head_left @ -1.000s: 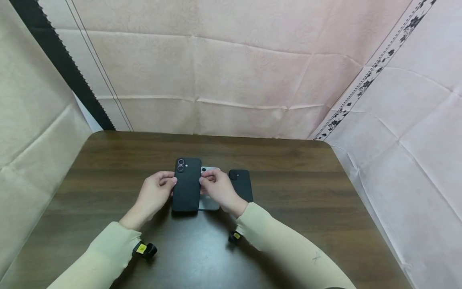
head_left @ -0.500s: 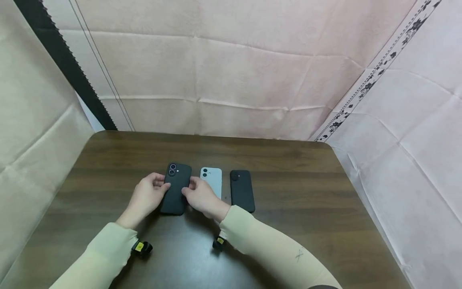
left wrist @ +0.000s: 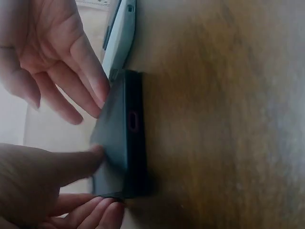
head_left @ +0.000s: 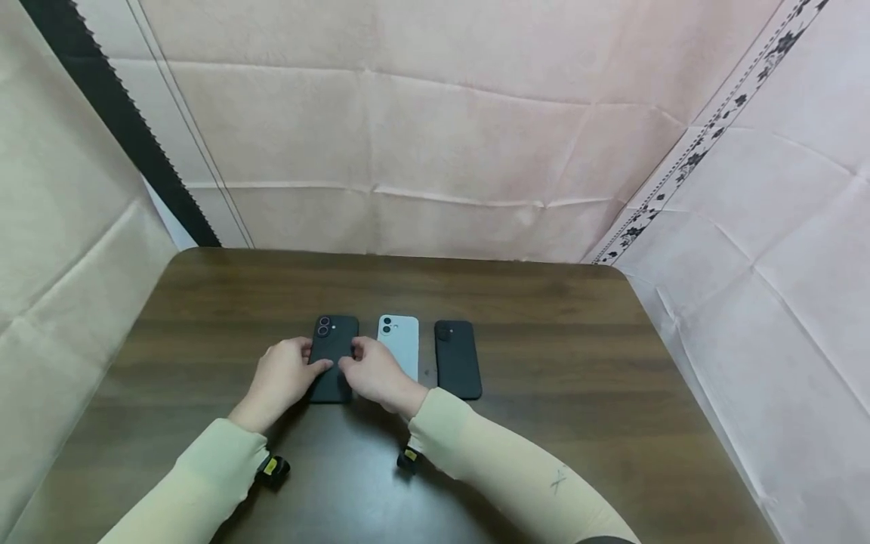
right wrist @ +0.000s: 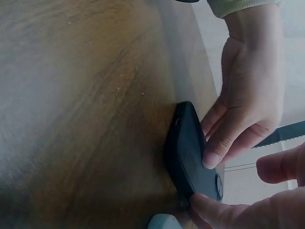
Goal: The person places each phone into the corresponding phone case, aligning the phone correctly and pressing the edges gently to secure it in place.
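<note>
A black smartphone (head_left: 338, 332) lies back up on the table, its paired camera lenses at the far left corner. My left hand (head_left: 277, 375) holds it along the left edge; in the left wrist view the thumb (left wrist: 78, 164) presses on the back while the fingertips sit at the side. My right hand (head_left: 377, 375) touches the opposite edge with its fingertips. In the right wrist view its thumb (right wrist: 279, 167) is lifted off the phone. A pale blue smartphone (head_left: 402, 344), partly hidden by the right hand, lies just to the right.
Farther right lies another black smartphone (head_left: 458, 361), back up, roughly in line with the others. The brown wooden table (head_left: 544, 325) has rounded far corners. Pale cloth (head_left: 435, 136) hangs behind it and at both sides.
Both hands have brought the black smartphone leftward and lowered it onto the table, uncovering the pale blue one. The right thumb has come off its back.
</note>
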Demonstrator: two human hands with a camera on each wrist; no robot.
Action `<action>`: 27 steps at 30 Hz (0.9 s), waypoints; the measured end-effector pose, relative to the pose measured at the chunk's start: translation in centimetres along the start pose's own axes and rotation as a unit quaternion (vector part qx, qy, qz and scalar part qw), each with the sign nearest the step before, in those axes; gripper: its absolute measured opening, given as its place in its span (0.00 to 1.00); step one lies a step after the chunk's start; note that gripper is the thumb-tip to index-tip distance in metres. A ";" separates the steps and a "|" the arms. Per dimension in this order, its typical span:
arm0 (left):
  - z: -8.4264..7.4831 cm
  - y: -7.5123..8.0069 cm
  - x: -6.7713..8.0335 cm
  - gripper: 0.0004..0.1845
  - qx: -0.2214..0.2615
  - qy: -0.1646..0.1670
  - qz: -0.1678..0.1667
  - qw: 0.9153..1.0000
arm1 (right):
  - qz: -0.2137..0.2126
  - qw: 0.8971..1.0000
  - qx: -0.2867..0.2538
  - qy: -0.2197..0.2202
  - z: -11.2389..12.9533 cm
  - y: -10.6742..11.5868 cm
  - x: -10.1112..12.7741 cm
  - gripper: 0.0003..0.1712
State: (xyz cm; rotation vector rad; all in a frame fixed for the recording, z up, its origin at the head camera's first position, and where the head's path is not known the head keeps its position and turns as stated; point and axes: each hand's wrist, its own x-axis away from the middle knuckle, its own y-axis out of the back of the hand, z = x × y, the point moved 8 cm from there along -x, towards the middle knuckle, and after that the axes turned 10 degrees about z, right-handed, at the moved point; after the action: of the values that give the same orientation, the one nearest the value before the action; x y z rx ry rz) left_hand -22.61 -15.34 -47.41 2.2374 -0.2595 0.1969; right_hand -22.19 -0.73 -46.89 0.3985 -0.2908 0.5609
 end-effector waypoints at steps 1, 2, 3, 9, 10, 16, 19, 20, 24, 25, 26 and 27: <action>-0.3 0.0 0.1 0.28 -0.012 -0.004 -0.004 1.000 | 0.001 1.000 0.003 0.001 -0.1 0.0 0.0 0.30; -0.6 0.0 0.1 0.28 -0.023 -0.008 -0.008 1.000 | 0.002 1.000 0.006 0.002 -0.1 0.0 0.0 0.30; -0.8 0.0 0.1 0.28 -0.032 -0.011 -0.010 0.999 | 0.001 1.000 0.010 0.002 -0.1 0.0 0.0 0.30; -1.6 -0.3 0.4 0.27 -0.066 -0.021 -0.014 0.998 | 0.002 1.000 0.002 -0.005 -0.2 0.1 0.3 0.30; -1.6 -0.4 0.4 0.27 -0.069 -0.023 -0.013 0.997 | 0.001 1.000 0.002 -0.008 -0.4 0.1 0.3 0.30; -1.6 -0.3 0.2 0.27 -0.069 -0.021 -0.006 0.997 | 0.000 1.000 0.019 -0.013 -0.4 0.1 0.4 0.31; -1.7 -0.3 0.1 0.27 -0.069 -0.016 -0.002 0.998 | 0.004 0.999 0.032 -0.024 -0.1 0.1 0.4 0.31; -1.6 -0.4 0.1 0.27 -0.070 -0.015 -0.001 0.997 | 0.006 0.999 0.032 -0.030 0.0 0.1 0.4 0.32; -1.4 -0.4 0.2 0.27 -0.069 -0.018 0.001 0.997 | 0.013 0.998 0.011 -0.056 -0.1 -0.1 0.3 0.32; -1.3 -0.5 0.3 0.27 -0.066 -0.019 0.003 0.998 | 0.014 0.998 0.000 -0.060 -0.2 -0.1 0.2 0.32; -1.2 -0.5 0.4 0.28 -0.064 -0.020 0.005 0.998 | 0.016 0.998 -0.011 -0.061 -0.2 -0.2 0.2 0.33; -1.1 -0.6 0.4 0.28 -0.062 -0.022 0.009 0.998 | 0.017 0.998 -0.021 -0.060 -0.2 -0.2 0.2 0.33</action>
State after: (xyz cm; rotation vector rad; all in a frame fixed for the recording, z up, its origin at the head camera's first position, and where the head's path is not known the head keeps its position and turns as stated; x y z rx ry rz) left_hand -22.11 -14.16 -47.05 2.1196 -0.3059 0.1381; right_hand -21.89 -0.66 -47.07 0.3888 -0.4251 0.5639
